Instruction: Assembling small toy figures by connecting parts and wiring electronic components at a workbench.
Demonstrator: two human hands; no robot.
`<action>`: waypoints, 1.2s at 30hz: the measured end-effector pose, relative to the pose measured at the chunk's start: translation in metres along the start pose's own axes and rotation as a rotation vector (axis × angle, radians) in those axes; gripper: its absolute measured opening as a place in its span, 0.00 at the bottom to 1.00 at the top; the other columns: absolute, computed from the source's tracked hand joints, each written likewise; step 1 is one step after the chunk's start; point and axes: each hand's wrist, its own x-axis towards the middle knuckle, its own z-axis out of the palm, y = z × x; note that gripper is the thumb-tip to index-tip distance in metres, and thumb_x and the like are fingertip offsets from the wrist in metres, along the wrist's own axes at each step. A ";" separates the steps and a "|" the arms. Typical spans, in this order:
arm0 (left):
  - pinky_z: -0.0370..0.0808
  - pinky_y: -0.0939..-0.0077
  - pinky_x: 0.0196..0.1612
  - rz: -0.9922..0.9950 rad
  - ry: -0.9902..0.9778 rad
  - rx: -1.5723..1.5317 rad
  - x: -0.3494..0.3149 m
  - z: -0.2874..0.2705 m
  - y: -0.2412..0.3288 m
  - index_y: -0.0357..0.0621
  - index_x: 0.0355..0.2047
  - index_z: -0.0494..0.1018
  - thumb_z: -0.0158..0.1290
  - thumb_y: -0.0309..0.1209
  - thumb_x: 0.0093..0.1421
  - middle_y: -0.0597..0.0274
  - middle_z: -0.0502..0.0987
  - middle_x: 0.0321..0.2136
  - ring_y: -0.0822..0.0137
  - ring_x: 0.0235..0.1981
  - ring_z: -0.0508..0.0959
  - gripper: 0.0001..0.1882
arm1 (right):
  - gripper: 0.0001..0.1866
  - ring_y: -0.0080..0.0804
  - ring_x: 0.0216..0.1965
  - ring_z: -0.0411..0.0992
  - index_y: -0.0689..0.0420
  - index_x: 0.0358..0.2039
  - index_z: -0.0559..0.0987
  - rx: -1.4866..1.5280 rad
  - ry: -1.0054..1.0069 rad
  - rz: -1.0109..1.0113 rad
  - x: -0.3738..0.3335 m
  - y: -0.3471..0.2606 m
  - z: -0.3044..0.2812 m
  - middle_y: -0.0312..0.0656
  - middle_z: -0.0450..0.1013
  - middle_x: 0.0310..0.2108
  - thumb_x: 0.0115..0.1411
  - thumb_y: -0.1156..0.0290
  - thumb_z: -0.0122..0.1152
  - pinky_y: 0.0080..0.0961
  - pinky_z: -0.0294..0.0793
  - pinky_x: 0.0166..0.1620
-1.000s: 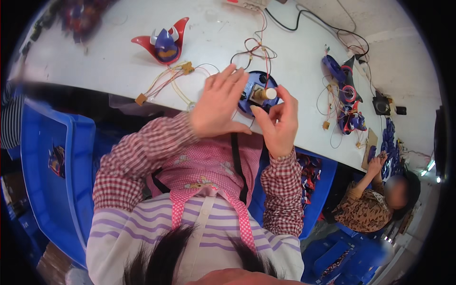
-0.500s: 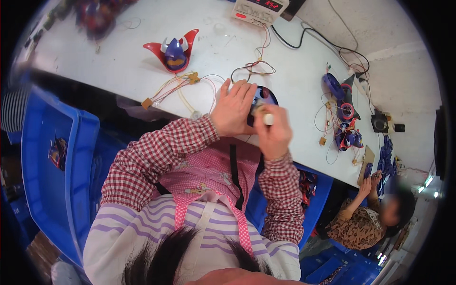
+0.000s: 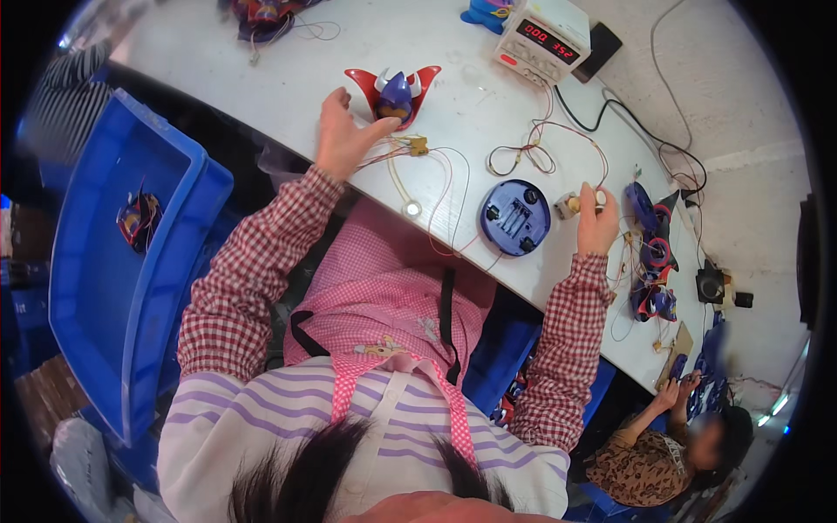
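My left hand (image 3: 343, 139) is open, thumb and fingers apart, at the left side of a toy head (image 3: 395, 98) with a dark blue crest, white horns and red wings. The thumb tip overlaps its base; whether it touches I cannot tell. Thin wires run from the toy to a small brown circuit board (image 3: 418, 145). At the right, my right hand (image 3: 597, 228) is closed on a small brass-and-white piece (image 3: 570, 207) beside a red wire. Between the hands lies a round dark-blue battery housing (image 3: 515, 218), its slotted inside facing up, untouched by either hand.
A white power supply (image 3: 545, 39) with a red display stands at the back. Wired toy parts (image 3: 654, 253) lie along the right of the white table (image 3: 453, 78). Blue bins (image 3: 131, 288) stand at the left. Another person (image 3: 654, 453) works at the lower right.
My left hand has left the battery housing and moved left to the toy head. My right hand has lifted off the housing and moved right with the brass-and-white piece. The view has shifted.
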 end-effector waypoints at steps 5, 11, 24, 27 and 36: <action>0.72 0.65 0.52 -0.059 -0.121 0.008 0.023 0.019 0.007 0.25 0.48 0.63 0.72 0.39 0.41 0.41 0.71 0.47 0.56 0.51 0.73 0.42 | 0.23 0.46 0.48 0.64 0.60 0.50 0.75 0.169 -0.154 -0.298 -0.033 -0.085 0.015 0.48 0.69 0.44 0.55 0.65 0.66 0.37 0.66 0.50; 0.77 0.70 0.38 -0.024 -0.012 0.144 0.028 0.026 0.013 0.28 0.41 0.64 0.72 0.39 0.40 0.48 0.75 0.37 0.62 0.35 0.77 0.37 | 0.16 0.45 0.48 0.65 0.57 0.41 0.78 -0.159 -0.568 -0.515 -0.057 -0.167 0.124 0.44 0.72 0.41 0.53 0.64 0.65 0.43 0.66 0.47; 0.69 0.71 0.56 -0.234 -0.838 -0.725 -0.018 0.049 0.058 0.34 0.55 0.63 0.68 0.26 0.46 0.58 0.74 0.47 0.67 0.49 0.74 0.37 | 0.13 0.22 0.32 0.74 0.66 0.36 0.77 0.731 -0.782 0.307 -0.025 -0.094 0.001 0.40 0.78 0.29 0.56 0.71 0.67 0.19 0.73 0.36; 0.70 0.71 0.56 -0.255 -0.881 -0.675 -0.028 0.076 0.065 0.34 0.55 0.63 0.69 0.28 0.45 0.58 0.74 0.47 0.67 0.48 0.74 0.38 | 0.10 0.20 0.32 0.73 0.66 0.36 0.78 0.813 -0.671 0.375 -0.035 -0.064 -0.010 0.39 0.77 0.30 0.57 0.73 0.65 0.17 0.72 0.36; 0.74 0.75 0.44 0.000 -0.891 -0.322 -0.057 0.115 0.068 0.31 0.48 0.67 0.72 0.37 0.40 0.55 0.77 0.38 0.68 0.38 0.77 0.38 | 0.15 0.44 0.50 0.66 0.64 0.41 0.76 0.180 -0.290 0.040 -0.066 0.002 0.023 0.52 0.66 0.47 0.52 0.75 0.63 0.34 0.65 0.55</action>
